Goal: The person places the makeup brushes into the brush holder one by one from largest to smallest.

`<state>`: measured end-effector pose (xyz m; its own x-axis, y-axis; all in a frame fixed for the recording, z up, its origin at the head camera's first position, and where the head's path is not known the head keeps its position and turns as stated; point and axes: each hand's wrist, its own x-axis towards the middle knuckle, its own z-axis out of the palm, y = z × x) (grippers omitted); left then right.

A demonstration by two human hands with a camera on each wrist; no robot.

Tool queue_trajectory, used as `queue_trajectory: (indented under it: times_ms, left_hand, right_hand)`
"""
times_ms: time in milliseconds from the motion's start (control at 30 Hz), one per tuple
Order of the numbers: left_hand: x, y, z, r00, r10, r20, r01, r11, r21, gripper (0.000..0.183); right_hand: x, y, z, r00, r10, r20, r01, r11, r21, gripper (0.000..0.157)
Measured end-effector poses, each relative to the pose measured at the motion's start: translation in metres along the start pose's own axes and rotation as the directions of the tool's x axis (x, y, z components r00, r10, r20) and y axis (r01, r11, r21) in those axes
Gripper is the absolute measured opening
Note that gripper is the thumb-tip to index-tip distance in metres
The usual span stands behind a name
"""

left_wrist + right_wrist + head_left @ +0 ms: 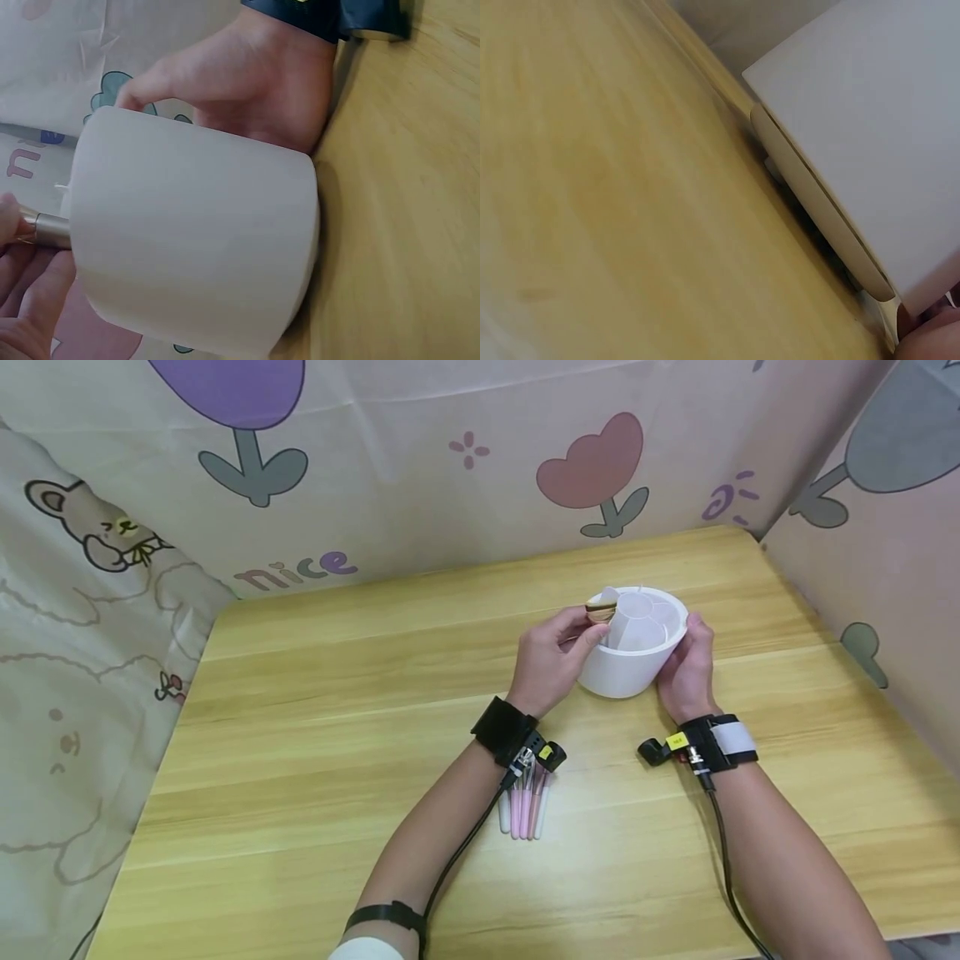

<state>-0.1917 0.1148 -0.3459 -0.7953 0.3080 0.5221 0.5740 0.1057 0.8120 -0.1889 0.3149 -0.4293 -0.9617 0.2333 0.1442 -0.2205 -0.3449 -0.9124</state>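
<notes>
A white round organizer [632, 672] with clear dividers inside stands toward the right back of the table, tilted a little. My right hand [688, 670] holds it from the right side, the thumb up by the rim and most fingers hidden behind the wall. At the left of the rim, my left hand [551, 660] pinches a small shiny gold-and-silver tube [52, 230]. One end of the tube overlaps the organizer's opening. Close to the tabletop, the beige base [817, 202] of the organizer shows in the right wrist view.
Several makeup brushes [525, 814] with pink and white handles lie on the wooden table [300, 735], partly hidden under the left wrist's camera. Patterned cloth [420, 485] hangs along the back and both sides. A cable runs down each forearm.
</notes>
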Motion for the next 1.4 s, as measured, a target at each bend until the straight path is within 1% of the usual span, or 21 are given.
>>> queue_trajectory:
  times_ms: [100,200,333,467,567,700,733,867,1000,1100,1200,1400]
  left_hand:
    - [-0.002,0.006,-0.003,1.0,0.0,0.025,0.0,1.0,0.018,0.019]
    - [-0.002,0.005,-0.003,0.999,0.002,0.045,-0.003,1.0,0.014,0.022]
    - [-0.002,0.007,-0.004,0.998,0.007,0.064,-0.007,1.0,0.004,0.022]
    - [-0.002,0.009,-0.004,0.998,-0.015,0.063,0.016,1.0,-0.012,0.026]
    - [0.0,-0.004,-0.002,0.998,-0.045,0.049,0.047,0.997,-0.055,0.03]
    - [0.002,-0.026,0.002,0.998,-0.056,0.038,0.059,0.992,-0.108,0.032]
    - [0.002,-0.028,0.002,0.998,-0.054,0.037,0.058,0.992,-0.114,0.032]
    - [0.003,-0.028,-0.002,0.997,-0.059,0.039,0.063,0.991,-0.118,0.033]
    - [0.003,-0.025,-0.007,0.998,-0.065,0.018,0.067,0.988,-0.141,0.033]
    - [0.003,-0.024,-0.011,0.997,-0.081,-0.003,0.08,0.989,-0.126,0.031]
    - [0.002,-0.024,-0.016,0.995,-0.098,-0.007,0.097,0.991,-0.094,0.029]
    - [0.0,-0.026,-0.023,0.995,-0.093,-0.021,0.092,0.995,-0.037,0.027]
  right_hand:
    - [0.0,0.0,0.0,1.0,0.0,0.005,0.0,1.0,0.018,0.062]
    - [0.001,0.001,0.0,1.0,0.003,0.009,-0.003,1.0,0.031,0.062]
    - [0.0,0.001,-0.001,1.0,0.0,0.01,0.0,1.0,0.006,0.063]
    - [-0.002,0.0,-0.001,1.0,-0.001,0.008,0.001,1.0,-0.017,0.063]
    - [-0.002,0.0,-0.001,1.0,0.002,0.009,-0.002,1.0,-0.014,0.063]
    - [-0.002,0.0,0.0,1.0,0.0,0.014,0.001,1.0,-0.013,0.063]
    - [-0.002,0.0,0.0,1.0,-0.002,0.015,0.002,1.0,-0.015,0.063]
    - [-0.002,0.0,0.002,1.0,-0.005,0.018,0.006,1.0,-0.025,0.063]
    - [-0.001,0.0,0.003,1.0,-0.003,0.018,0.003,1.0,-0.02,0.062]
    - [-0.002,0.0,0.004,1.0,-0.004,0.019,0.004,1.0,-0.021,0.062]
    - [-0.002,0.0,0.003,1.0,-0.009,0.018,0.009,1.0,-0.018,0.062]
    - [-0.002,0.001,0.001,1.0,-0.006,0.009,0.006,1.0,-0.014,0.062]
